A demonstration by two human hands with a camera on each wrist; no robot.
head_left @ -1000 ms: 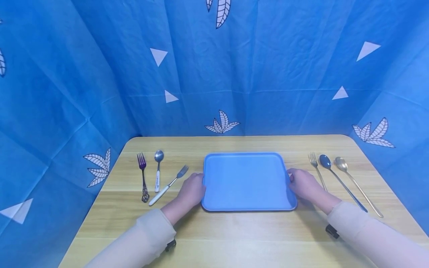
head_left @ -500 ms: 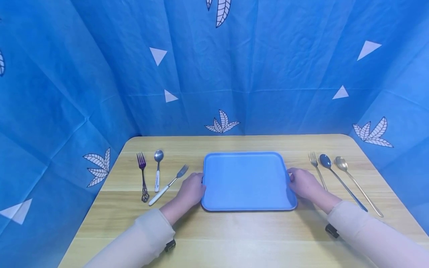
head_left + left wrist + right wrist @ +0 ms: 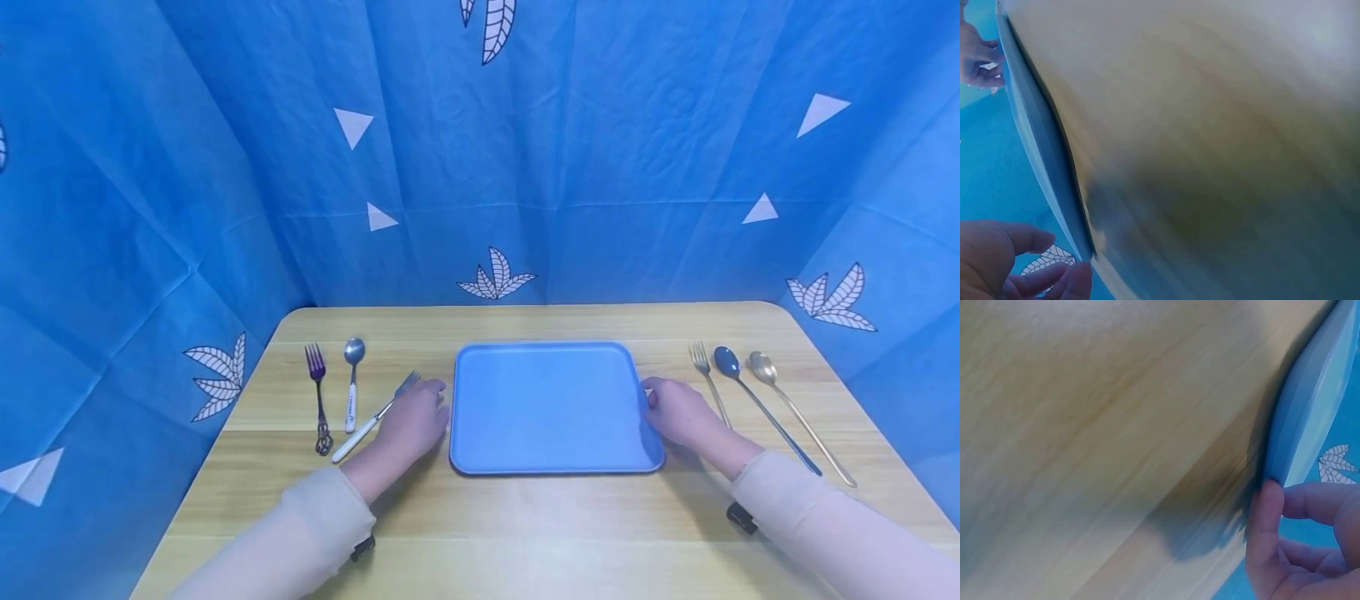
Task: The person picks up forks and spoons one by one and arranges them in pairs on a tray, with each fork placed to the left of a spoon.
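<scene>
A blue tray (image 3: 551, 408) lies flat in the middle of the wooden table (image 3: 525, 517). My right hand (image 3: 678, 412) holds its right rim; in the right wrist view the thumb (image 3: 1266, 512) presses the tray edge (image 3: 1310, 400) and the fingers curl beside it. My left hand (image 3: 412, 421) rests on the table just left of the tray, apart from the rim, over the middle of a white-handled fork (image 3: 367, 427). In the left wrist view its fingers (image 3: 1022, 262) hang loosely curled, clear of the tray edge (image 3: 1041, 150).
A purple fork (image 3: 320, 392) and a white-handled spoon (image 3: 352, 379) lie at the far left. A gold fork (image 3: 705, 367), a dark blue spoon (image 3: 750, 392) and a gold spoon (image 3: 795, 408) lie on the right. Blue cloth walls surround the table.
My left hand has let go of the tray's left rim and slid left onto the white-handled fork. The right hand and the tray have stayed put.
</scene>
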